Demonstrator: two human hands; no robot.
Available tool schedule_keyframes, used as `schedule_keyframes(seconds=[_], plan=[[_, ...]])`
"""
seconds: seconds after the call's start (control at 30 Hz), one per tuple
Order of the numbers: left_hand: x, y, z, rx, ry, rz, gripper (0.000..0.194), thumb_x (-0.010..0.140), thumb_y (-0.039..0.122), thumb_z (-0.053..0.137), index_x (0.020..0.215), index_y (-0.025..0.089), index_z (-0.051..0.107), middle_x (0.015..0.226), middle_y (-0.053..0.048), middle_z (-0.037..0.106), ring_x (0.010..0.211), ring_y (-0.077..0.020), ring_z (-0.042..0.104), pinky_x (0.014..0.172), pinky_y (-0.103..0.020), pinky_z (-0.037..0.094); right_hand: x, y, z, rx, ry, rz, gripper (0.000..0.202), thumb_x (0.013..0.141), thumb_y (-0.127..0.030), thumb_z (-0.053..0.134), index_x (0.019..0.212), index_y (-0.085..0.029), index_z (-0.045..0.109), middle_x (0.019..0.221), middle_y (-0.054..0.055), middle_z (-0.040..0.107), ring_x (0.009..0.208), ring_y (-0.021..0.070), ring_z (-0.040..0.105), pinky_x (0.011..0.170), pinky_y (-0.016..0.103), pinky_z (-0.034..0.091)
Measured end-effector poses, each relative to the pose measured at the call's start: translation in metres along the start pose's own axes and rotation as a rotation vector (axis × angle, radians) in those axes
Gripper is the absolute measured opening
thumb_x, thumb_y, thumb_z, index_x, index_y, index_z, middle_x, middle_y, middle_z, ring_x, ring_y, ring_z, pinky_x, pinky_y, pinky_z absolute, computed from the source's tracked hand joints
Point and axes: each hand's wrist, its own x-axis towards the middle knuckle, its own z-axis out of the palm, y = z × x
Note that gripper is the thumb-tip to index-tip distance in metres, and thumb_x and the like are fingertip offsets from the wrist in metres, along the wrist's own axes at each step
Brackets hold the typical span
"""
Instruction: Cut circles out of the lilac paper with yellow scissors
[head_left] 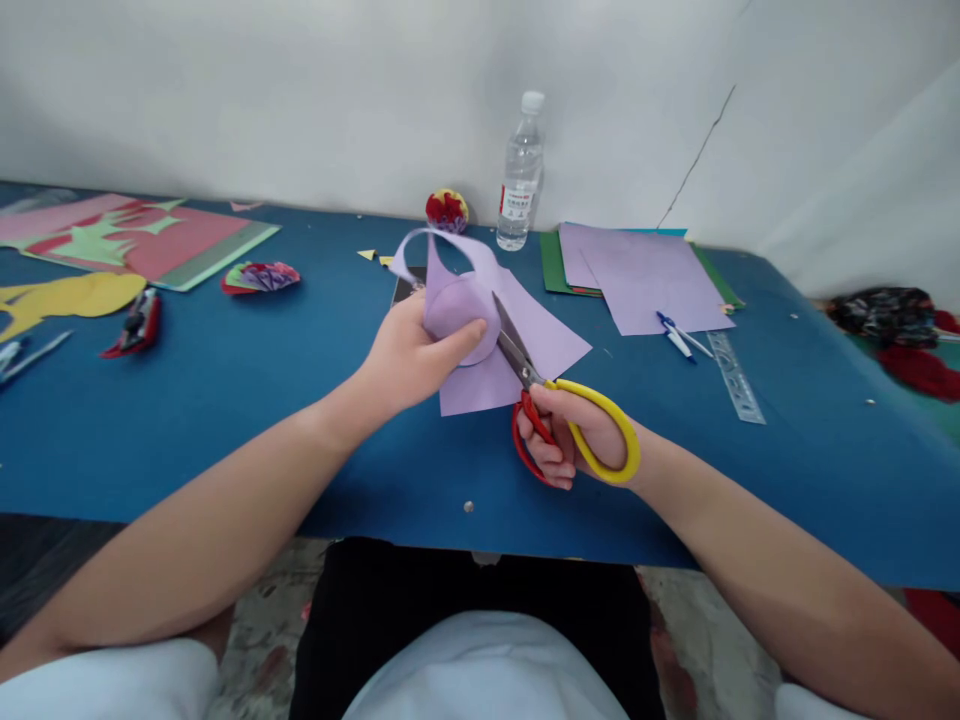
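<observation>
My left hand [416, 345] is closed on a sheet of purple paper [461, 310], its thumb pressed on a rounded, partly cut shape. A curled strip of the same paper loops up above the fingers. In my right hand [559, 430] are scissors [529, 372] with one yellow and one red handle loop. Their blades point up and to the left, at the right edge of the rounded shape. Beneath the hands lies another flat piece of purple paper [544, 330]. Part of a dark item under my left hand is hidden.
A water bottle [520, 175] and a colourful paper ball [447, 210] stand near the wall. Stacked paper [637, 275], pens [679, 338] and a clear ruler [736, 378] lie right. Cut sheets [202, 235], a folded paper piece [261, 278] and a red stapler-like item [139, 325] lie left.
</observation>
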Motion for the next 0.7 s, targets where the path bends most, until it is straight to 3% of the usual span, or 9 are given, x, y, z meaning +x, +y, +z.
schedule_keyframes(seconds=[0.13, 0.3, 0.43, 0.7], plan=[[0.002, -0.004, -0.002, 0.19, -0.004, 0.168, 0.022, 0.087, 0.041, 0.076, 0.073, 0.023, 0.075, 0.085, -0.007, 0.077, 0.095, -0.0331, 0.074, 0.092, -0.047, 0.06, 0.0, 0.001, -0.002, -0.014, 0.016, -0.006, 0.057, 0.088, -0.075, 0.076, 0.081, -0.02, 0.063, 0.05, -0.006, 0.054, 0.04, 0.0111, 0.041, 0.039, 0.025, 0.043], [0.001, 0.002, -0.002, 0.046, -0.001, 0.022, 0.021, 0.084, 0.038, 0.079, 0.071, 0.022, 0.074, 0.078, -0.004, 0.075, 0.087, -0.0293, 0.074, 0.083, -0.041, 0.061, -0.002, 0.003, 0.002, -0.151, 0.153, -0.055, 0.059, 0.085, -0.077, 0.077, 0.082, -0.02, 0.061, 0.051, -0.007, 0.054, 0.04, 0.0112, 0.045, 0.04, 0.025, 0.044], [0.0, 0.005, 0.001, -0.196, -0.012, -0.082, 0.016, 0.082, 0.034, 0.084, 0.092, 0.022, 0.083, 0.088, -0.003, 0.081, 0.087, -0.0264, 0.077, 0.079, -0.037, 0.064, -0.007, -0.002, 0.012, -0.249, 0.214, -0.116, 0.055, 0.087, -0.073, 0.076, 0.08, -0.021, 0.059, 0.05, -0.007, 0.053, 0.04, 0.011, 0.047, 0.041, 0.025, 0.044], [-0.008, 0.008, 0.0, -0.145, 0.028, 0.046, 0.013, 0.085, 0.033, 0.086, 0.095, 0.024, 0.086, 0.103, -0.004, 0.085, 0.103, -0.0291, 0.079, 0.093, -0.038, 0.065, -0.007, -0.002, 0.014, -0.276, 0.229, -0.198, 0.055, 0.081, -0.07, 0.083, 0.079, -0.02, 0.059, 0.051, -0.008, 0.052, 0.04, 0.0096, 0.046, 0.042, 0.024, 0.041]])
